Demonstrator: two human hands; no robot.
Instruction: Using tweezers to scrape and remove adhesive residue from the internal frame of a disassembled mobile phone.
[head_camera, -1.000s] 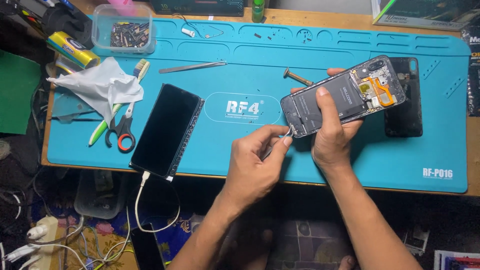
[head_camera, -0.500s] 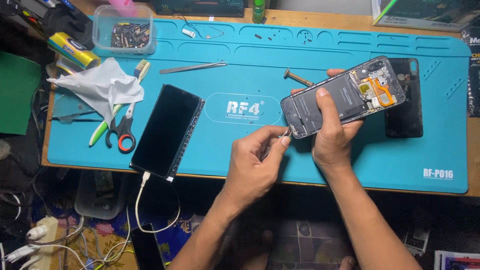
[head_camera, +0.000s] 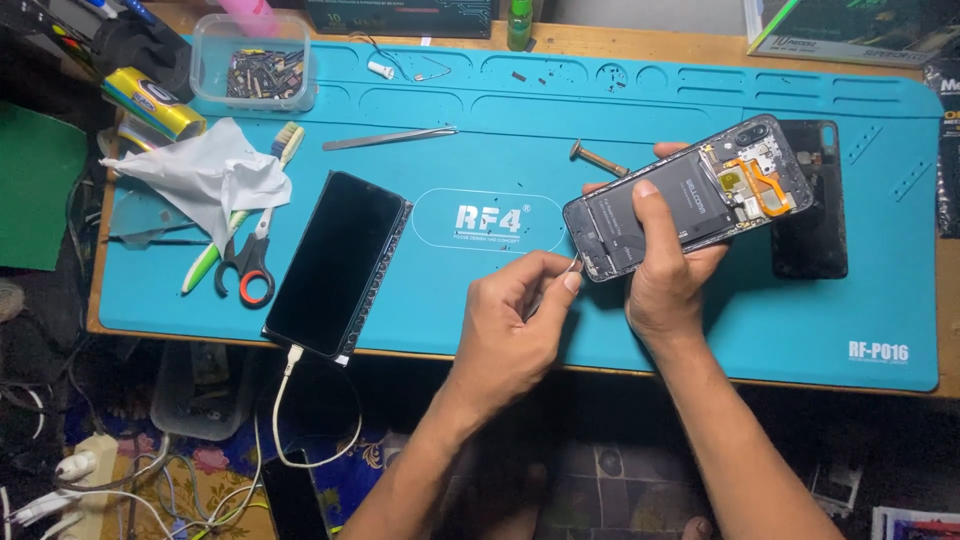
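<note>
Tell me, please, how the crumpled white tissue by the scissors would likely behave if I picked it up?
The crumpled white tissue looks thin and creased, so probably floppy and very light. It lies partly over a toothbrush and scissors, so lifting it might nudge them.

Wooden table (head_camera: 640, 40), top mostly covered by a blue work mat (head_camera: 520, 140) with moulded compartments along its far edge. On the mat, left part: crumpled white cloth (head_camera: 205, 170), toothbrush (head_camera: 285, 140) partly under it, scissors (head_camera: 245, 265) with red-and-black handles, a black phone (head_camera: 335, 262) face up (white cable (head_camera: 290, 400) runs off its near end, over the table edge). Far left corner: clear plastic box (head_camera: 255, 75) of small parts. Centre: metal tweezers (head_camera: 385, 138); a small screwdriver (head_camera: 597, 158) to their right. Right part: a black back cover (head_camera: 815, 225) lying flat.
</note>
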